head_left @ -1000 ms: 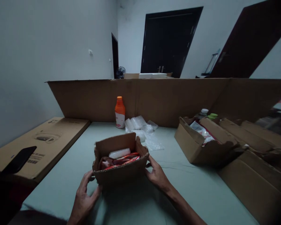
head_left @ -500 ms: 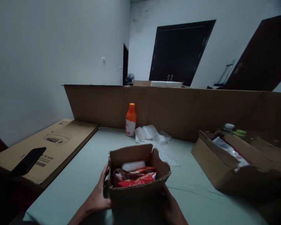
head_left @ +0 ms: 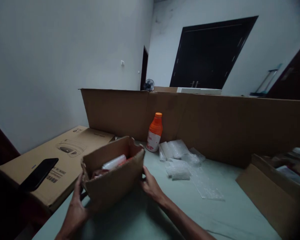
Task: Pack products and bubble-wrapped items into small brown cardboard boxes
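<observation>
A small open cardboard box (head_left: 109, 181) is held above the pale green table (head_left: 165, 213), tilted with its left side up. My left hand (head_left: 76, 208) grips its left side. On the box's right side my right hand (head_left: 151, 185) presses with curled fingers. Inside the box lie a white wrapped roll (head_left: 114, 162) and red packets (head_left: 99, 173), partly hidden by the box wall.
A flat printed carton (head_left: 62, 156) with a black phone (head_left: 38, 174) on it lies at the left. An orange bottle (head_left: 155, 132) and bubble wrap pieces (head_left: 180, 160) sit before a long cardboard wall (head_left: 215, 123). Another open box (head_left: 275, 190) stands at the right.
The small box has been lifted and carried left toward the flat carton, tilting as it went. My view has swung to the left, so the right-hand box is now at the frame edge.
</observation>
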Motion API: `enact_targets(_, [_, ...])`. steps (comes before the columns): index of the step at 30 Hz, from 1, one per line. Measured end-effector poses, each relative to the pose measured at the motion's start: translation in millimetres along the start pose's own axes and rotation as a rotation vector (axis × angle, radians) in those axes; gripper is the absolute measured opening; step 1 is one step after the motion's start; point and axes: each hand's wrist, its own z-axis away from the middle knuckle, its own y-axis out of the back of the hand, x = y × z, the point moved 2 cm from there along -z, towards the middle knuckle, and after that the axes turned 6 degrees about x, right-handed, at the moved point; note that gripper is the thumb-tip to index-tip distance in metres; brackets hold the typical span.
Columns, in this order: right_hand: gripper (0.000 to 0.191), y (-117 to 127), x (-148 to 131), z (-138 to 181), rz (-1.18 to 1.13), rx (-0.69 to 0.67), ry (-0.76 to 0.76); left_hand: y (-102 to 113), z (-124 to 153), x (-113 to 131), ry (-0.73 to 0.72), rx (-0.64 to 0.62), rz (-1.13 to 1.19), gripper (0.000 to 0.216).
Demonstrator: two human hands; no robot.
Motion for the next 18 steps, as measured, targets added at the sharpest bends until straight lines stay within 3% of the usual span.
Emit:
enact_targets(4, [0.08, -72.5, -0.9, -73.6, 0.069, 0.009, 0.172, 28.8, -63.6, 10.6, -0.022, 0.198, -0.016, 0.114])
enact_targets(8, [0.077, -125.7, 23.2, -70.6, 0.195, -0.057, 0.202, 42.2, -117.2, 8.8, -0.158, 0.36, -0.08, 0.105])
enact_targets(13, [0.05, -137.5, 46.2, -31.4, 0.231, -0.105, 0.232, 38.7, -167.7, -8.7, -0.269, 0.385, -0.181, 0.1])
enact_targets(18, [0.033, -132.2, 40.1, -32.7, 0.21, -0.098, 0.224, -2.0, -212.2, -13.5, -0.407, 0.313, -0.192, 0.097])
